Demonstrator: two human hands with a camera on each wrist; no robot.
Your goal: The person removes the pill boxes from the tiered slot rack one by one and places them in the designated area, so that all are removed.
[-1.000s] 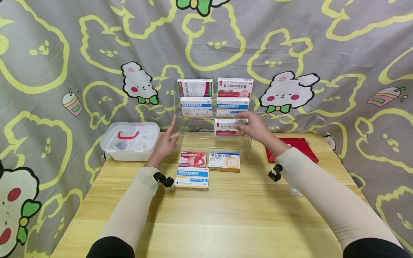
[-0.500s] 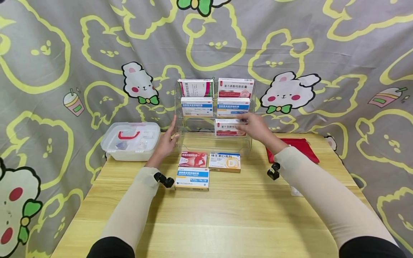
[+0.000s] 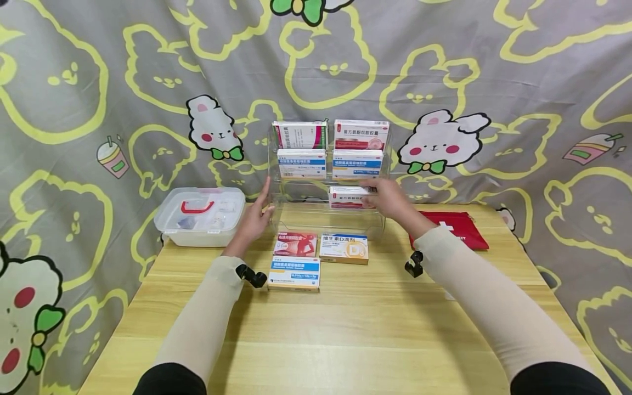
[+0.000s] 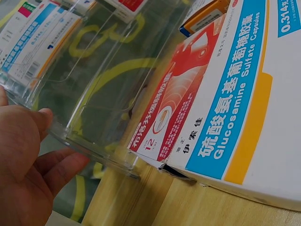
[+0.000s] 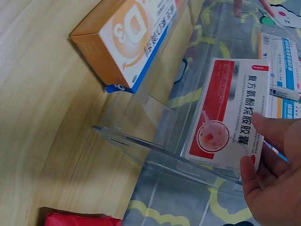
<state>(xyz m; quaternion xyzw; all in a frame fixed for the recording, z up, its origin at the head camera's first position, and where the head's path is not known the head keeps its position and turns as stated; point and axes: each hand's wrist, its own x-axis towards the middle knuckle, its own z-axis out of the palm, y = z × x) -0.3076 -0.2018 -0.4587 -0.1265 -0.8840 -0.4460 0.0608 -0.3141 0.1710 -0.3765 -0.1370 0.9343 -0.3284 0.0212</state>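
A clear tiered display rack (image 3: 328, 219) stands at the back of the table. In its third tier, on the right, sits a white-and-red medicine box (image 3: 348, 197). My right hand (image 3: 392, 200) pinches this box by its right end; the right wrist view shows the thumb and a finger on the box (image 5: 230, 113), and the other fingers partly hidden. My left hand (image 3: 253, 224) touches the rack's left side with its fingers extended. Upper tiers hold two blue-and-white boxes (image 3: 302, 164), a green-and-magenta box (image 3: 299, 134) and another red-and-white box (image 3: 361, 135).
In front of the rack lie a red box (image 3: 295, 244), a vitamin D box (image 3: 343, 248) and a glucosamine box (image 3: 294, 273). A lidded plastic case (image 3: 199, 216) stands at left, a red pouch (image 3: 456, 230) at right. A patterned curtain (image 3: 331, 60) hangs behind.
My right hand has moved slightly down, and the box it pinches sits a little lower in the third tier. More of the red pouch shows. My left hand stays in place.
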